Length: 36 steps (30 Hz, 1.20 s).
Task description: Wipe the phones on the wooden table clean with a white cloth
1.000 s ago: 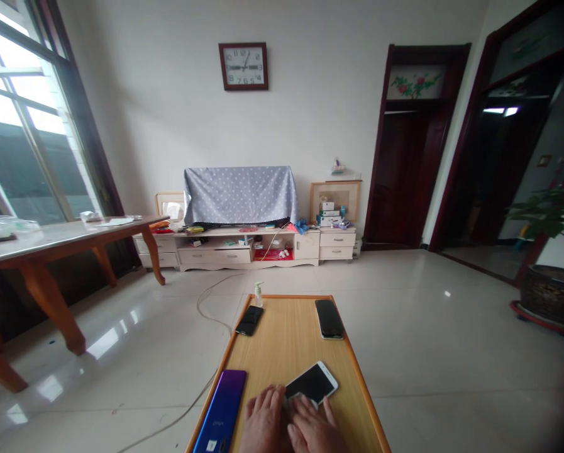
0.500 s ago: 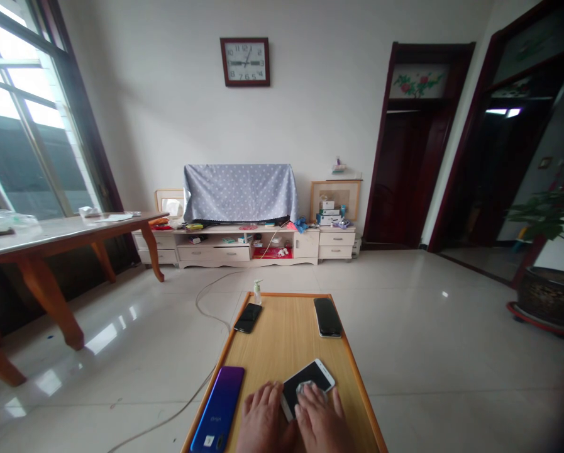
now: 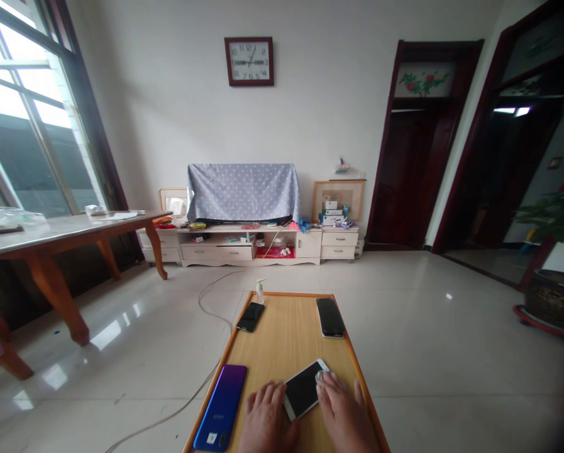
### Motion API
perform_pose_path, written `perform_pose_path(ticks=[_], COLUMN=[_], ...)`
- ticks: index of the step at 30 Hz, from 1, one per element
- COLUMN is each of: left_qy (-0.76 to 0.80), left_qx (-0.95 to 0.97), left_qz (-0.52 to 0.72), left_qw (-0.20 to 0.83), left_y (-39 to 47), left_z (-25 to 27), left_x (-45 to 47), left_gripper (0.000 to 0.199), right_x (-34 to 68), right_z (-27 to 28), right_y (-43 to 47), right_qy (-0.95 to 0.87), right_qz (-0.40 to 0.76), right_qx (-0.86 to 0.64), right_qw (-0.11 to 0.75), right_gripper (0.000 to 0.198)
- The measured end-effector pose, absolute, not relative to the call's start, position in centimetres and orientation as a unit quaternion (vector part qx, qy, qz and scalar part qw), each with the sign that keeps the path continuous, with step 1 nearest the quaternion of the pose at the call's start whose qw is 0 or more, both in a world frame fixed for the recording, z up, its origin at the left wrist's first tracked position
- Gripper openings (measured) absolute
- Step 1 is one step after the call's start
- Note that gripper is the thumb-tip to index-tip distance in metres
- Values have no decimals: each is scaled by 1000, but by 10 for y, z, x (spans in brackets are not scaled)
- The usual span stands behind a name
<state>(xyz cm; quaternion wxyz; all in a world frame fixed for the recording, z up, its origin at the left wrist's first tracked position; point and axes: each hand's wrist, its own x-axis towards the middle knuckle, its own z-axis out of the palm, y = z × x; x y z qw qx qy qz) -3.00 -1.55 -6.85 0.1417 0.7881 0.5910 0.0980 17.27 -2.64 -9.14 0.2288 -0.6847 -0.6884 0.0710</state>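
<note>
A white smartphone (image 3: 304, 389) with a dark screen lies tilted on the wooden tabletop. My left hand (image 3: 265, 412) rests at its left end, fingers bent against the edge and steadying it. At the phone's right side is my right hand (image 3: 341, 402), its fingertips pressed down on a small crumpled pale cloth or tissue (image 3: 319, 375), mostly hidden under them. To the left of my left hand, a blue-purple smartphone (image 3: 222, 402) lies back side up.
At the table's (image 3: 286, 333) far end lie a black smartphone (image 3: 250, 317) on the left and another dark-screened smartphone (image 3: 330, 317) on the right. A pump bottle (image 3: 259, 292) stands at the far left corner. A cable (image 3: 187, 402) runs across the floor to the left.
My right hand has slid to the right with the pale wad, from mid-screen to the phone's right edge. More of the screen shows. My left hand stays at the left end.
</note>
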Motion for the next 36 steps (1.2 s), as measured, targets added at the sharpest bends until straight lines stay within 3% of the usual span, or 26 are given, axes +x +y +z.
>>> perform_pose_path(ticks=[9, 21, 31, 36], left_qy=[595, 591, 595, 599], left_qx=[785, 784, 781, 777], left_qz=[87, 120, 114, 107], left_qw=[151, 146, 155, 161], left_y=[-15, -11, -11, -9], left_z=[-63, -84, -80, -84], left_x=[-31, -33, -33, -34], left_gripper=[62, 65, 61, 66], right_x=[130, 182, 124, 148], right_z=[-108, -93, -94, -89], right_y=[-35, -22, -33, -26], right_qy=[-758, -671, -761, -725], right_qz=[159, 61, 148, 98], right_qx=[-587, -705, -591, -638], right_qw=[234, 221, 223, 241], right_gripper=[43, 45, 41, 41])
